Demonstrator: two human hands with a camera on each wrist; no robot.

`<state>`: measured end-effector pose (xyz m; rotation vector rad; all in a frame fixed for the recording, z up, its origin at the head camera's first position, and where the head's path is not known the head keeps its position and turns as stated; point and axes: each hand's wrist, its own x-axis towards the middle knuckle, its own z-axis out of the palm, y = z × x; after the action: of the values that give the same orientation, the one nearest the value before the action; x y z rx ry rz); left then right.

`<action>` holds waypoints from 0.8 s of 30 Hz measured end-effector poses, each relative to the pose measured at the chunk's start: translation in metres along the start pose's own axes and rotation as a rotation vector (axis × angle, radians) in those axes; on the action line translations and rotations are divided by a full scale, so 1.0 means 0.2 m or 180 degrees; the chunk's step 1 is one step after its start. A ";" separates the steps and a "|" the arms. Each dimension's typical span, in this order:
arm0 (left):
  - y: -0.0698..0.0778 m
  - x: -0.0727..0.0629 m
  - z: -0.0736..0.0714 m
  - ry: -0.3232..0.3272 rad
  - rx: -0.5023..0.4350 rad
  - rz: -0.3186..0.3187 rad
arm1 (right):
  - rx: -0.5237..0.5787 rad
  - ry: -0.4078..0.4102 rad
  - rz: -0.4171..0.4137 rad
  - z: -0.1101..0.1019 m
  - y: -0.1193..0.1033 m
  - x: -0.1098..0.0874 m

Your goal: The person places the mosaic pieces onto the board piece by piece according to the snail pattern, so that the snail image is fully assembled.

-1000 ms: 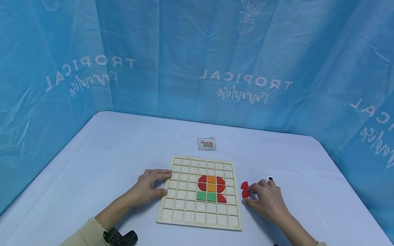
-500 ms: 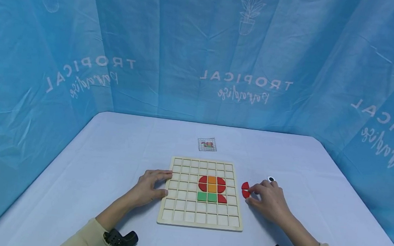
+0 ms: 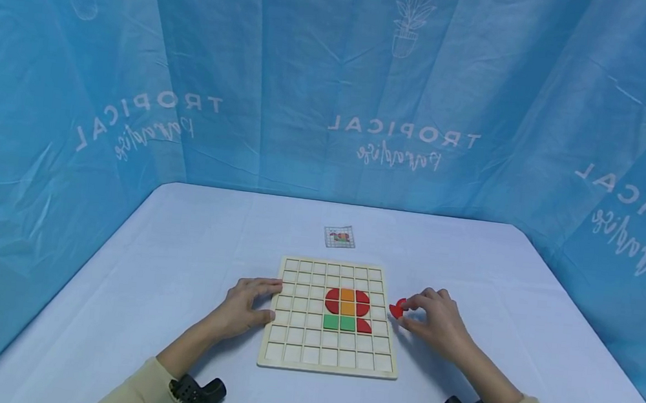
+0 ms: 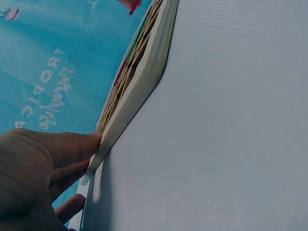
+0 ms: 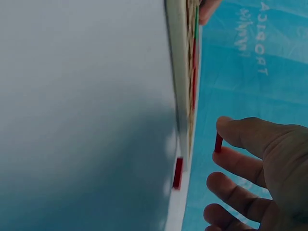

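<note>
A wooden grid board [image 3: 291, 352] lies on the table, with red quarter-circle, orange square and green square tiles set in its right half. My left hand [image 3: 245, 303] rests at the board's left edge, thumb and fingertips touching the rim. In the left wrist view, the left thumb [image 4: 77, 147] presses against that rim. Beside the board's right edge, my right hand [image 3: 441, 323] pinches a red quarter-circle tile [image 5: 219, 143] between thumb and index finger, off the table. Another red tile [image 5: 178, 173] lies on the table below; the head view shows it partly covered.
A small pattern card [image 3: 340, 236] with a coloured grid picture lies beyond the board. White cloth [image 3: 209, 229] covers the table. Blue printed curtains [image 3: 311, 83] stand around its back and sides.
My right hand has picked up one red tile and shifted it slightly left, toward the board. The white-and-black disc behind the hand is out of sight now. My left hand stays put.
</note>
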<state>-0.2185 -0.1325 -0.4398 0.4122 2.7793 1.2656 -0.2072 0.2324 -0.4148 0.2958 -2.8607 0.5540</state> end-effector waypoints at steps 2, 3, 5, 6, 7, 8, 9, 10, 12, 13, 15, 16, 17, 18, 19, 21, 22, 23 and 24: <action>0.00 0.00 0.00 -0.0001 0.0006 0.0009 | 0.0069 -0.0022 -0.0060 0.00 -0.04 0.01; 0.00 0.00 0.00 -0.0002 0.0011 0.0015 | 0.0103 -0.0039 -0.0097 0.00 -0.07 0.02; 0.00 0.00 0.00 -0.0008 0.0012 0.0011 | 0.0148 -0.0074 -0.0154 0.02 -0.12 0.03; 0.00 0.00 0.00 -0.0009 0.0015 0.0008 | 0.0163 -0.0095 -0.0170 0.03 -0.14 0.04; 0.00 0.00 0.00 -0.0009 0.0019 0.0001 | 0.0187 -0.0115 -0.0201 0.04 -0.17 0.05; 0.00 0.00 0.00 -0.0009 0.0021 -0.0004 | 0.0211 -0.0138 -0.0216 0.05 -0.19 0.06; 0.00 0.00 0.00 -0.0007 0.0018 -0.0008 | 0.0226 -0.0157 -0.0230 0.06 -0.22 0.07; 0.00 0.00 0.00 -0.0008 0.0015 -0.0013 | 0.0248 -0.0171 -0.0241 0.08 -0.25 0.07; 0.00 0.00 0.00 -0.0005 0.0008 -0.0011 | 0.0287 -0.0183 -0.0311 0.10 -0.31 0.09; 0.00 0.00 0.00 -0.0002 0.0007 -0.0009 | 0.0308 -0.0186 -0.0356 0.11 -0.33 0.09; 0.00 0.00 0.00 -0.0001 -0.0012 -0.0002 | 0.0333 -0.0190 -0.0464 0.14 -0.38 0.10; 0.00 0.00 0.00 -0.0002 -0.0020 0.0002 | 0.0338 -0.0205 -0.0528 0.15 -0.40 0.10; 0.00 0.00 0.00 0.0000 -0.0025 0.0008 | 0.0329 -0.0226 -0.0578 0.17 -0.42 0.11; 0.01 0.00 0.00 0.0001 -0.0027 0.0015 | 0.0325 -0.0250 -0.0635 0.18 -0.43 0.11; 0.01 0.00 0.00 0.0003 -0.0027 0.0023 | 0.0314 -0.0264 -0.0685 0.19 -0.44 0.11; 0.01 0.00 0.00 0.0008 -0.0012 0.0028 | 0.0305 -0.0316 -0.0747 0.21 -0.46 0.12; 0.01 0.00 0.00 0.0008 0.0000 0.0027 | 0.0315 -0.0350 -0.0761 0.22 -0.47 0.12; 0.01 0.00 0.00 0.0009 0.0011 0.0025 | 0.0322 -0.0374 -0.0765 0.23 -0.48 0.12; 0.00 0.00 0.00 0.0009 0.0022 0.0021 | 0.0327 -0.0398 -0.0777 0.24 -0.48 0.12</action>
<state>-0.2178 -0.1325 -0.4388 0.4209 2.7875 1.2594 -0.2154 0.1222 -0.4189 0.7094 -2.8582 0.6548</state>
